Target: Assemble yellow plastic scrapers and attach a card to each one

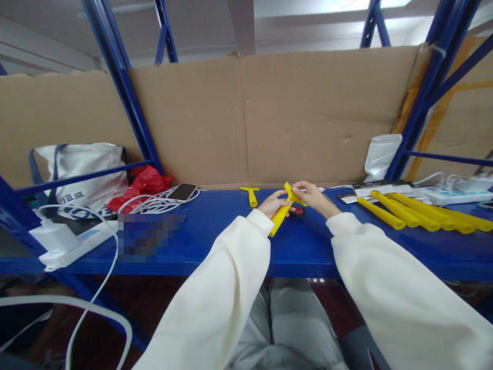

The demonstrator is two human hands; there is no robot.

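My left hand (270,204) is wrapped round a yellow T-shaped handle (279,222), its round shaft tilted down toward me. The fingers of my right hand (309,194) are closed at the crosspiece of the same handle; any small part between them is too small to make out. Just behind and below the hands lies a dark tool with a red part (298,211), perhaps a screwdriver, partly hidden. A second yellow T-shaped piece (252,197) rests on the blue table (219,226) beyond my left hand.
Several yellow tubes (404,210) lie in a row at the right, near a white power strip (454,194). At the left are a phone (182,192) on coiled white cable, a red plastic bag (140,189), a cloth bag (88,174) and another power strip (80,244). Cardboard (308,118) stands behind.
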